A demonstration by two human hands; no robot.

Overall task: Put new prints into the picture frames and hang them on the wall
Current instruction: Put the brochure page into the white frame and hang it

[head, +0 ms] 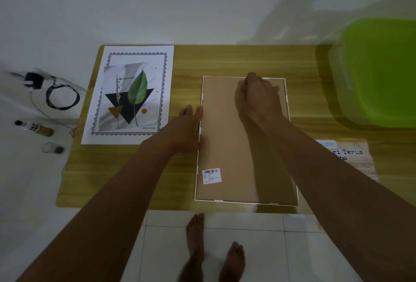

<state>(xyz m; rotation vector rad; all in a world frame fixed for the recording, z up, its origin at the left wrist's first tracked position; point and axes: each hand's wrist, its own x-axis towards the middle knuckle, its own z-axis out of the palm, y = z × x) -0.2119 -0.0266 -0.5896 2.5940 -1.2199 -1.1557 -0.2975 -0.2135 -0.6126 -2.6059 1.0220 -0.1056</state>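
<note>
Fingers (pixel 199 110) of the left hand (pixel 184 128), at three o'clock from the leaf print (pixel 128 94), lie straight against the nine-o'clock edge of the face-down picture frame (pixel 225 146). The right hand (pixel 258 99) curls its fingers (pixel 244 83) at the frame's twelve-o'clock edge; whether they grip anything, I cannot tell. A lettered print (pixel 351 157) lies at four o'clock.
</note>
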